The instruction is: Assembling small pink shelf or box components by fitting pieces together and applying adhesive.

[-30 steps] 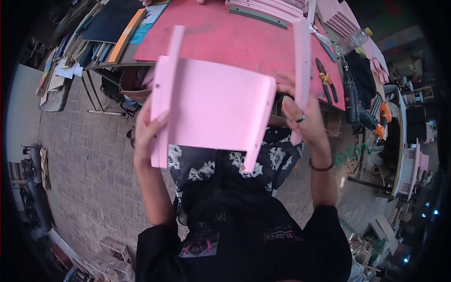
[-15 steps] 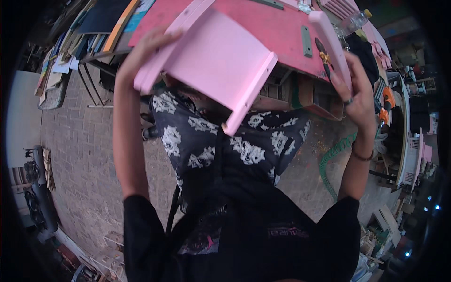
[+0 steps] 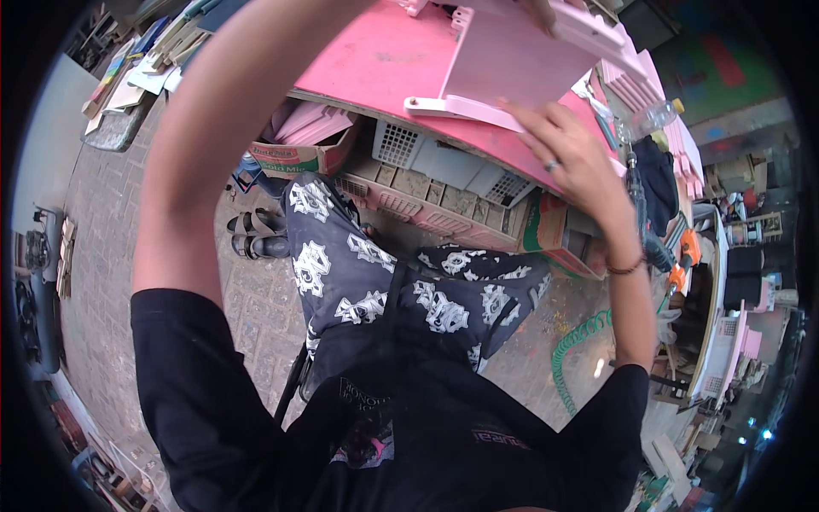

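Observation:
A pink wooden panel with rails along its sides (image 3: pixel 520 60) rests on the red tabletop (image 3: pixel 367 64). My left forearm reaches up past the top edge of the view. Only a few fingers of my left hand (image 3: pixel 541 14) show, bent over the panel's far rail (image 3: pixel 589 27); the rest is cut off. At the near side lies a pink curved strip (image 3: pixel 461 107) with a round hole at its left end. My right hand (image 3: pixel 573 154), with a ring, closes on the strip's right end and hides it. Whether this strip is fixed to the panel, I cannot tell.
A power drill (image 3: pixel 650 243) hangs at the table's right edge, near dark cloth (image 3: pixel 655 183) and a clear bottle (image 3: pixel 655 118). Pink slats (image 3: pixel 627 81) are stacked at far right. Cartons (image 3: pixel 294 158) and a crate (image 3: pixel 426 205) stand below. A green coiled hose (image 3: pixel 563 367) trails down.
The panel has moved from above my lap onto the tabletop, farther right, and turned. My left arm has stretched up and right. My right hand has come left and down to the strip.

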The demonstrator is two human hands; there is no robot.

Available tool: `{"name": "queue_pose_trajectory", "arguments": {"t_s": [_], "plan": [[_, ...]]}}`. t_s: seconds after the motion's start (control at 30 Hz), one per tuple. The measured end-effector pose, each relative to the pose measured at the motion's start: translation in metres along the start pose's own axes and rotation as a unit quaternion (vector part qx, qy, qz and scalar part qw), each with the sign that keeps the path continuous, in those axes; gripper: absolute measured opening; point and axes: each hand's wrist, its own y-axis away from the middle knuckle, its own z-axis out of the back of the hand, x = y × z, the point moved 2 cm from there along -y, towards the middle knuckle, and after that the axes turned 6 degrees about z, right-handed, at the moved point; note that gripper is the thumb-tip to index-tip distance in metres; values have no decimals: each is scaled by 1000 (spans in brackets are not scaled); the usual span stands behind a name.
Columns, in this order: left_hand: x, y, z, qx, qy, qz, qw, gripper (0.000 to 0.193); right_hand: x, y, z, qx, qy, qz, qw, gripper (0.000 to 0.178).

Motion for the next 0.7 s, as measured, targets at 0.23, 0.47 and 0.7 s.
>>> {"name": "queue_pose_trajectory", "arguments": {"t_s": [0.23, 0.47, 0.7], "plan": [[25, -32, -9, 26, 56, 10, 998, 72, -6, -34, -55, -102, 59, 34, 992, 44], [34, -32, -5, 82, 117, 7, 990, 59, -16, -34, -74, -85, -49, -10, 995, 30], [52, -47, 0, 61, 83, 67, 992, 53, -21, -41, -71, -77, -92, 24, 992, 29]]}}
